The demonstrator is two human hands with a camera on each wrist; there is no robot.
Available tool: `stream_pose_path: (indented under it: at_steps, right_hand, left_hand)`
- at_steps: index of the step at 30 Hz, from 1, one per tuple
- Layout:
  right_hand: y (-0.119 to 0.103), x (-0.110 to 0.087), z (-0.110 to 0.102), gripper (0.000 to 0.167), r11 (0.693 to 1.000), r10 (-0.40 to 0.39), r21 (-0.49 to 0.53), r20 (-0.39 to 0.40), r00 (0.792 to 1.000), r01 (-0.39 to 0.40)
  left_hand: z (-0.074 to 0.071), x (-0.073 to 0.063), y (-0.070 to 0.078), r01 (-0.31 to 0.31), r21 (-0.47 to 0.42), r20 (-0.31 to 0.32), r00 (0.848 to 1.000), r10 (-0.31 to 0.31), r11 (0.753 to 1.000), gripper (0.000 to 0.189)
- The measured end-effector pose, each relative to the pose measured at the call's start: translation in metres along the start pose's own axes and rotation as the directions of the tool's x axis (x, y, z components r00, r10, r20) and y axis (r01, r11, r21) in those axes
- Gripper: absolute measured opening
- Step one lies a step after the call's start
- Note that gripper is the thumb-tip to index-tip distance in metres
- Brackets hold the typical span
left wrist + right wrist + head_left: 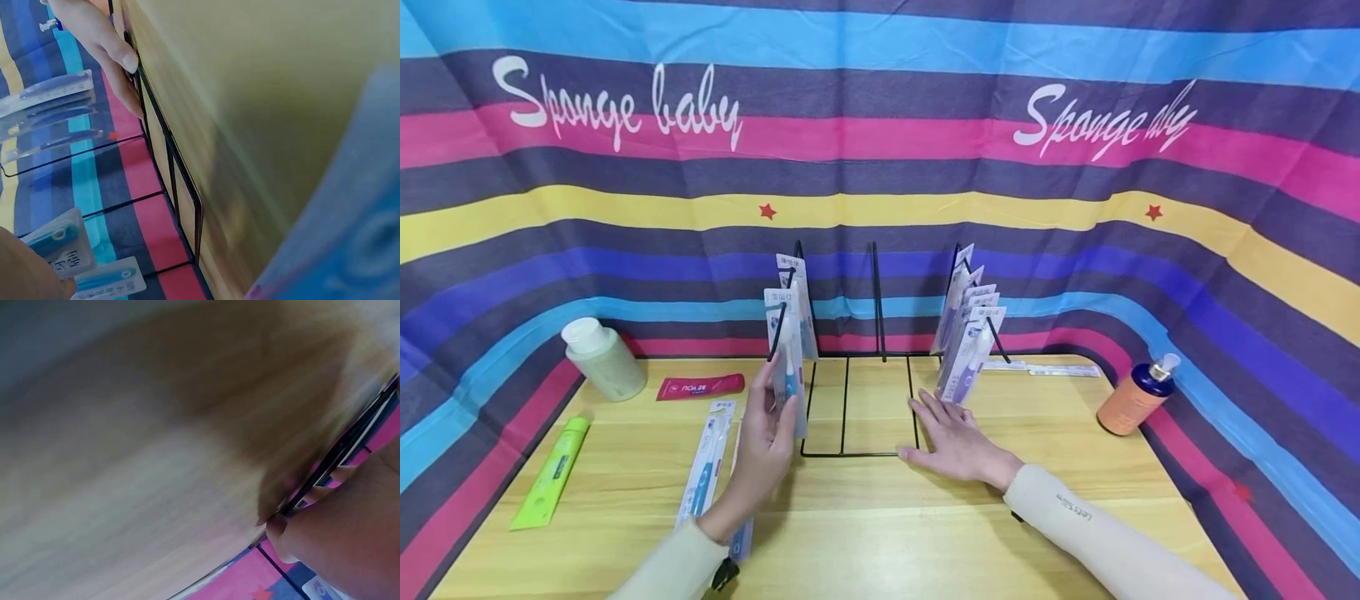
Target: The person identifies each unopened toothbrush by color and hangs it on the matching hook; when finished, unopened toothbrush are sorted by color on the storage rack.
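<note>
My left hand [765,437] pinches the front blue toothbrush pack [786,358] between thumb and fingers, on the left hook of a black wire rack [844,408]. Another blue pack [109,279] hangs behind it, as the left wrist view shows. On the right, purple toothbrush packs [967,358] hang in a row from the other hook. Below them, my right hand [955,442] rests with spread fingers at the rack's base wire. In the right wrist view its thumb [280,540] lies against that wire. Two more toothbrush packs [706,467] lie on the table, partly under my left forearm.
Left of the rack are a white-capped bottle [604,358], a red tube [700,387] and a green tube [552,475]. An orange pump bottle [1135,396] stands at the right. Flat packs [1063,370] lie behind the rack's right side, before a striped curtain [880,175].
</note>
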State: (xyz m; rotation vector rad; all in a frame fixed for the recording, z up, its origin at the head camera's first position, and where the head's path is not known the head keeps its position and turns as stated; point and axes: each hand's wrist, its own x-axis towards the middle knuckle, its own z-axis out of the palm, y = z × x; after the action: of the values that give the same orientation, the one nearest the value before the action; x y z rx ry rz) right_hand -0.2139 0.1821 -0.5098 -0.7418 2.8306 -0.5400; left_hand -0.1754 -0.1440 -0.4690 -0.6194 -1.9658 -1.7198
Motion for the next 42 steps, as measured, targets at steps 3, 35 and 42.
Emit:
stream_pose_path:
  at_steps: [3, 35, 42]
  right_hand:
    - [0.0, 0.001, 0.0, 0.098, 1.0, 0.002, 0.0, 0.001, 1.0, -0.002]
    - [0.0, 0.001, -0.001, 0.098, 1.0, 0.011, -0.023, 0.014, 1.0, -0.011]
    - [-0.001, 0.001, -0.001, 0.098, 0.999, 0.017, -0.032, 0.019, 1.0, -0.016]
  left_hand:
    - [0.003, 0.015, -0.008, 0.0, -0.022, -0.025, 1.0, 0.0, 1.0, 0.061]
    - [-0.015, 0.083, -0.029, 0.086, 0.22, -0.15, 0.987, -0.054, 0.972, 0.026]
    - [-0.025, 0.068, -0.021, 0.097, 0.24, -0.139, 0.988, -0.065, 0.966, 0.028]
